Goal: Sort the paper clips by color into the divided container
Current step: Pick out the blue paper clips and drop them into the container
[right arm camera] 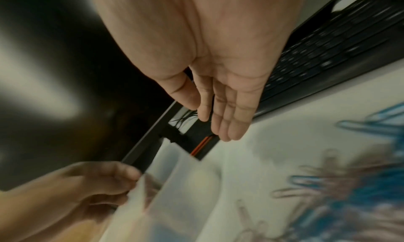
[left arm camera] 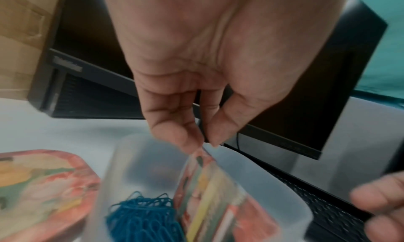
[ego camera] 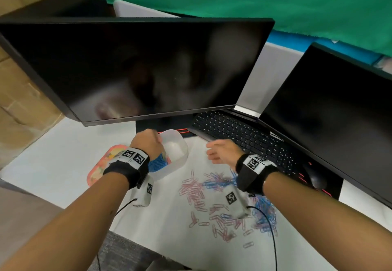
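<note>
A translucent container [ego camera: 180, 154] stands under the monitor, tilted in the left wrist view, with a colourful divider [left arm camera: 210, 190] across it. Blue paper clips [ego camera: 158, 163] [left arm camera: 142, 216] fill the compartment nearest me; the far compartment looks bare. My left hand [ego camera: 156, 141] [left arm camera: 203, 143] pinches the divider's top edge between thumb and forefinger. To the container's right my right hand [ego camera: 214, 149] [right arm camera: 210, 121] hovers with straight fingers, holding nothing. Loose pink clips [ego camera: 193, 188] and blue clips [ego camera: 265, 211] lie mixed on the white desk below it.
A pink-orange patterned lid [ego camera: 98, 165] lies left of the container. A large dark monitor [ego camera: 135, 69] stands behind, its base [ego camera: 161, 125] just beyond the container. A black keyboard [ego camera: 239, 135], a mouse [ego camera: 317, 178] and a second screen [ego camera: 331, 113] fill the right.
</note>
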